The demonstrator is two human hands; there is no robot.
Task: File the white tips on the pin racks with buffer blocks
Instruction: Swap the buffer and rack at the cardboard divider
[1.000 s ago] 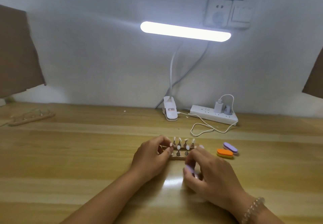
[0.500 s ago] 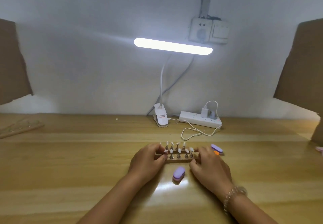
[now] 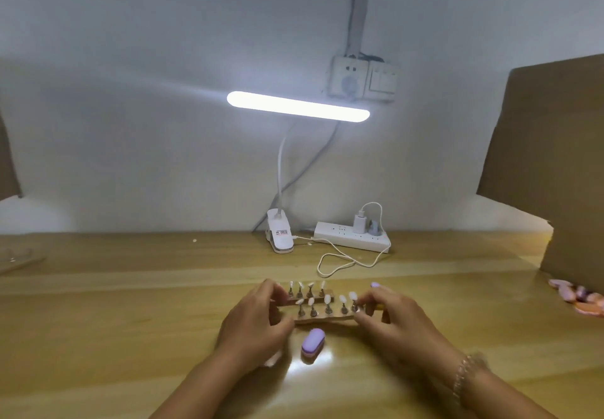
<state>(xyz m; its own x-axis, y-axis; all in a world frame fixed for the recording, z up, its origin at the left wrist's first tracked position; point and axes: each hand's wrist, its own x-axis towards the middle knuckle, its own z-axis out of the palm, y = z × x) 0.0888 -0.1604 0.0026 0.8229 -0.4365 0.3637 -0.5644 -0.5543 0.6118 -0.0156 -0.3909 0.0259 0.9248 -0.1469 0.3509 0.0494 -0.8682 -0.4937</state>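
Two pin racks lie side by side on the tabletop point(image 3: 130, 320), in the middle and close to the person. Each one is a narrow wooden strip with a row of short metal pins, and every pin carries one of the small white tips point(image 3: 327, 299). The rear rack point(image 3: 309, 295) shows four tips. The front rack point(image 3: 327, 317) shows five and sits a little more to the right.

The left hand point(image 3: 258, 320) has its grip closed on the left end of the rear rack, with the fingers curled over it. The right hand point(image 3: 390, 322) pinches the right end of the front rack. A purple buffer block point(image 3: 312, 345) lies free on the wood just in front of the racks, between the two hands.

The tabletop is light, glossy wood. At the back, against a pale wall, stands a clip lamp point(image 3: 279, 235) with its bar lit, and beside it a white power strip point(image 3: 353, 240) with a looping cable. Brown cardboard point(image 3: 549, 157) stands at the right, and a small heap of pink and orange blocks point(image 3: 578, 301) lies near its foot.
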